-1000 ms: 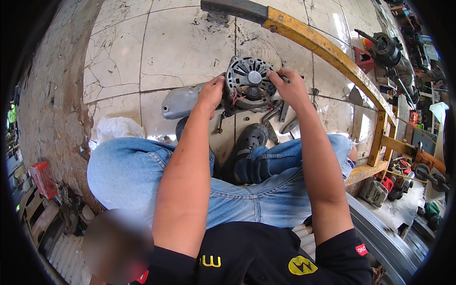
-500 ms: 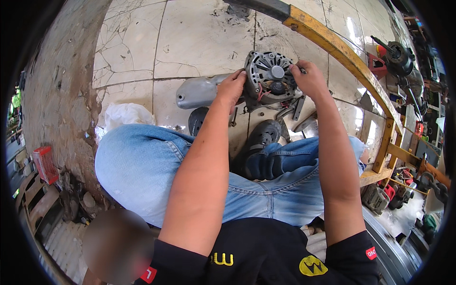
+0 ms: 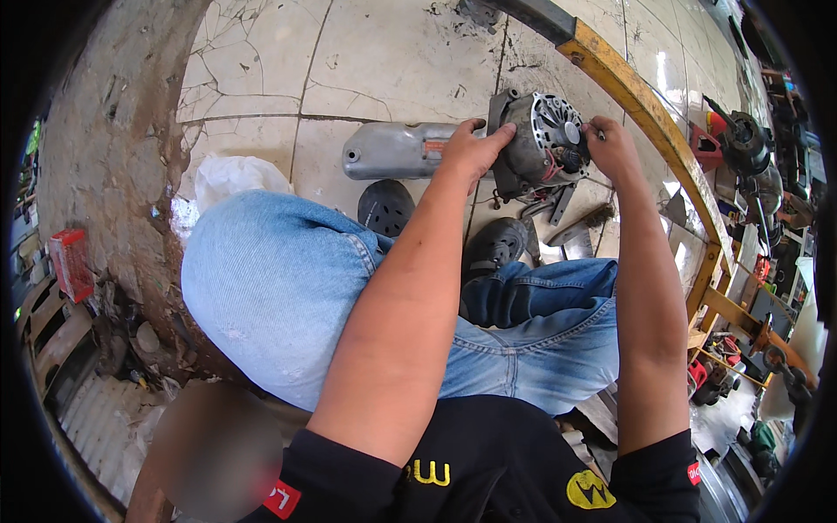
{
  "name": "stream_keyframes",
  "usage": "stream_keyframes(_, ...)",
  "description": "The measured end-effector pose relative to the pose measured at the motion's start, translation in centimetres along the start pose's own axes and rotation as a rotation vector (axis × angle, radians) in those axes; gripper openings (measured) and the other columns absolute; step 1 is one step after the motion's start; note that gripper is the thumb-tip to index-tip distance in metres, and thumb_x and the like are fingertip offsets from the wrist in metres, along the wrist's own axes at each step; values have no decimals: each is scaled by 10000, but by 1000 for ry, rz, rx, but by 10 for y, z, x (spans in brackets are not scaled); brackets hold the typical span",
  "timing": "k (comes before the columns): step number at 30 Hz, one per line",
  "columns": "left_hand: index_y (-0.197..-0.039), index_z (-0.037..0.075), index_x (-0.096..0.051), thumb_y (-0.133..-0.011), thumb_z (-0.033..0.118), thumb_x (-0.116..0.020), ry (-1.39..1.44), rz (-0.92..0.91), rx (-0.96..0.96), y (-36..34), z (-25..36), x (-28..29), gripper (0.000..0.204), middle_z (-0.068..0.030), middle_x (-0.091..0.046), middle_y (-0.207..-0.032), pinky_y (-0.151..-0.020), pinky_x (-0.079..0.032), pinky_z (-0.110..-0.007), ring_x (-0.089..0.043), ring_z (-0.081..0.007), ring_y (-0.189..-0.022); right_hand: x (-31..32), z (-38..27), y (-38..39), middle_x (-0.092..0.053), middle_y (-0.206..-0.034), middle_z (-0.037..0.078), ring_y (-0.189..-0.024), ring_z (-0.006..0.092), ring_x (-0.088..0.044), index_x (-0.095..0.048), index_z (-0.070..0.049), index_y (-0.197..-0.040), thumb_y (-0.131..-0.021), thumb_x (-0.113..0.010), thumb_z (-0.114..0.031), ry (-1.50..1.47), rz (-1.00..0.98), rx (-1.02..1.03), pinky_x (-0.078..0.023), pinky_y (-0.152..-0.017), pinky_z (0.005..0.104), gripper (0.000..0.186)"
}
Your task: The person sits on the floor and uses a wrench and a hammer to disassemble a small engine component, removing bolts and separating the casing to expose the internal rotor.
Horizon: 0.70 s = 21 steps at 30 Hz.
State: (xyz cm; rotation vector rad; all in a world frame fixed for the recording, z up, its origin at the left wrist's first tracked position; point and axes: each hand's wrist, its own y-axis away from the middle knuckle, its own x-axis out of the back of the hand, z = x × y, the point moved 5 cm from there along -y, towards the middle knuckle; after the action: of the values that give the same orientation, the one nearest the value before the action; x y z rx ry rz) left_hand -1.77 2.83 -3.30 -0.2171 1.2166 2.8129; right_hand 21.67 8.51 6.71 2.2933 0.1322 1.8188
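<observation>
A grey metal alternator (image 3: 542, 131) with a slotted round end cover, a central hub and reddish wires stands tilted above the tiled floor in front of me. My left hand (image 3: 475, 155) grips its left side, thumb laid on the housing and the other fingers partly hidden. Beside the right edge of the cover, my right hand (image 3: 613, 148) is closed in a pinch. A small dark tip shows between those fingers, too little to name. Behind my left hand lies a long silver metal cover (image 3: 392, 150) with a reddish label.
Metal brackets (image 3: 558, 205) lie below the alternator, close to my dark clog (image 3: 497, 246). A yellow metal frame (image 3: 649, 103) arcs along the right. White plastic (image 3: 237, 179) sits by my left knee, a red box (image 3: 71, 264) farther left. Tools and machine parts crowd the far right.
The alternator has turned, its slotted face now pointing more to the right. My left hand's thumb has come over the housing. The whole view has shifted slightly.
</observation>
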Motion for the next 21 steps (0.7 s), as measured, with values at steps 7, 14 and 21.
stream_keyframes(7, -1329, -51, -502, -771, 550, -773, -93, -135, 60, 5, 12, -10, 864, -200, -597, -1244, -836, -544, -413, -619, -299, -1081, -4, 22, 2, -682, -956, 218, -945, 406, -640, -702, -79, -977, -906, -611, -247, -24, -3, -1, -500, -820, 455, 203)
stream_keyframes(14, -1230, -39, -582, -750, 723, -682, -46, -141, 290, 26, 3, -16, 907, -172, -636, -1180, -820, -544, -440, -675, -300, -960, -4, 17, 3, -682, -930, 224, -917, 405, -647, -709, -79, -976, -895, -608, -234, -30, 77, 52, -508, -808, 463, 201)
stream_keyframes(21, -1134, -102, -644, -698, 783, -678, -126, -82, 263, 20, 4, -11, 987, -183, -648, -1079, -620, -525, -420, -634, -278, -911, -5, 12, 5, -674, -893, 231, -885, 427, -635, -702, -87, -938, -897, -603, -219, -44, 73, -15, -501, -779, 485, 170)
